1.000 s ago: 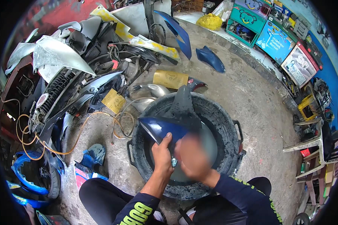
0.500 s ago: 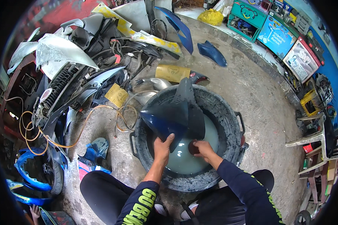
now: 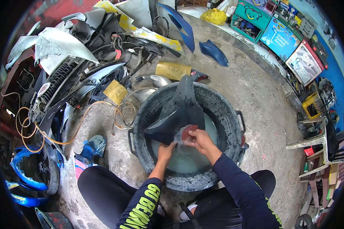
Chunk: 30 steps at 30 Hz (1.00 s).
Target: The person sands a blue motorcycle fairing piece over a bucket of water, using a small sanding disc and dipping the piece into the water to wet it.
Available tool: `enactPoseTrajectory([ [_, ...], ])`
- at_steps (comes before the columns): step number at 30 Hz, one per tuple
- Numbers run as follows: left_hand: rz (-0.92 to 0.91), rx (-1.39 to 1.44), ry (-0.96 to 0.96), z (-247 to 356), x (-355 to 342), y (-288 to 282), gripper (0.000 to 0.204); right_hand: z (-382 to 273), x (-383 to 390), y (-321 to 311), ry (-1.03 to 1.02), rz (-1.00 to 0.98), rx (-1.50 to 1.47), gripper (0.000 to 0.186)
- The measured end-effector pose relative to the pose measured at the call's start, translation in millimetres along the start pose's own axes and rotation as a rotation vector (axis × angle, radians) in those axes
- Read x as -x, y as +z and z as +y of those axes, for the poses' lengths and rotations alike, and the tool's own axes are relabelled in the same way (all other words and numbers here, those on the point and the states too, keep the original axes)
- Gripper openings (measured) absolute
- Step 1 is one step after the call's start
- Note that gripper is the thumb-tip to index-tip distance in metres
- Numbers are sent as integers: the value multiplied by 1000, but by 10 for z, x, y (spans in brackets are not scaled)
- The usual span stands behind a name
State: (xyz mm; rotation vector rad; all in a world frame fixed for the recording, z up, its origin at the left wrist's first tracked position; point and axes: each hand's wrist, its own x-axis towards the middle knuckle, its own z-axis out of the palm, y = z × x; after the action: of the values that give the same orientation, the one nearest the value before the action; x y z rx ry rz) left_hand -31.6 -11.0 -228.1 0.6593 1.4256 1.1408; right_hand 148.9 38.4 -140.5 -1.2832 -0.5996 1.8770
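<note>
Left hand (image 3: 164, 153) clamped on the lower edge of a large, pointed, blue-black plastic panel (image 3: 184, 110); its fingers are mostly hidden. Right hand (image 3: 203, 142) pinches a small, reddish-brown piece of abrasive paper (image 3: 188, 133) at the panel's lower right edge, close to the left thumb; whether the paper presses on the surface cannot be told.

The panel extends over a round, grey-black tub (image 3: 223, 114) with speckled walls. Its narrow tip overlaps the tub's far rim, though whether it rests there is unclear, and its left corner comes near the left wall. Cloudy, pale greenish water (image 3: 189, 165) shows between the hands and the near rim, and there is room inside the tub right of the panel, toward the right handle.

Just beyond the far rim lie a curved silvery part (image 3: 160, 81) and a yellow rectangular sheet (image 3: 173, 71). A thin tan hose (image 3: 59, 143) loops up near the left handle. Rough grey concrete floor (image 3: 269, 126) stretches wide from the tub's right edge to a white plastic chair (image 3: 324, 139); on the left, a tall heap of motorcycle parts (image 3: 65, 47) narrows it. The person's bent knees flank the near rim.
</note>
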Motion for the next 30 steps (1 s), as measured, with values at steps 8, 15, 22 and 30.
enactPoseTrajectory([
  [8, -18, 163, -143, 448, 244, 120, 46, 321, -68, -580, 75, 224, 244, 24],
  [15, -99, 42, 50, 128, 71, 47, 57, 639, -166, -713, 44, 449, 1036, 25],
  [22, -8, 100, 230, 373, 193, 228, 75, -606, 287, 95, -73, -31, 421, 21],
  [30, -203, 424, 94, 1136, 519, 519, 56, -937, 889, 97, -550, 15, 1045, 23],
])
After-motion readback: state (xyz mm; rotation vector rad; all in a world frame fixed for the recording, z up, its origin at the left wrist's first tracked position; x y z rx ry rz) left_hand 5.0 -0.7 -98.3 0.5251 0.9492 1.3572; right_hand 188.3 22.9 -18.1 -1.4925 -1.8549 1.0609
